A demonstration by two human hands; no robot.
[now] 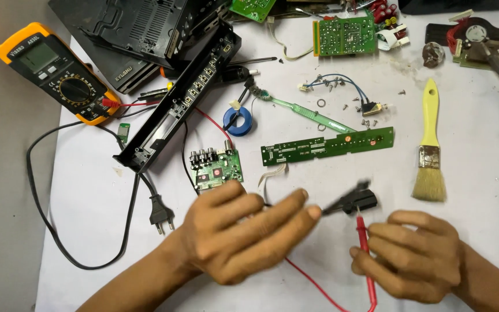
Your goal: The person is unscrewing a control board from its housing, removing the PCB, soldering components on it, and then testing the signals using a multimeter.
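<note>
My left hand [238, 231] has its fingers extended, pinching a small black component [353, 200], blurred, at its 2 o'clock. My right hand [414, 254] is curled round the red multimeter probe [364, 240], its red lead [319, 286] trailing to 7 o'clock. Long green circuit board [327, 146] at 12 o'clock on the worktop [480, 173], yellow-handled brush [429, 144] at 2, yellow multimeter [56, 72] at 10.

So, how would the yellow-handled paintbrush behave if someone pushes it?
The paintbrush lies flat, so it would probably slide, not roll. Its handle looks like stiff plastic and likely light. The bristles look soft and splayed, so they may bend.
</note>
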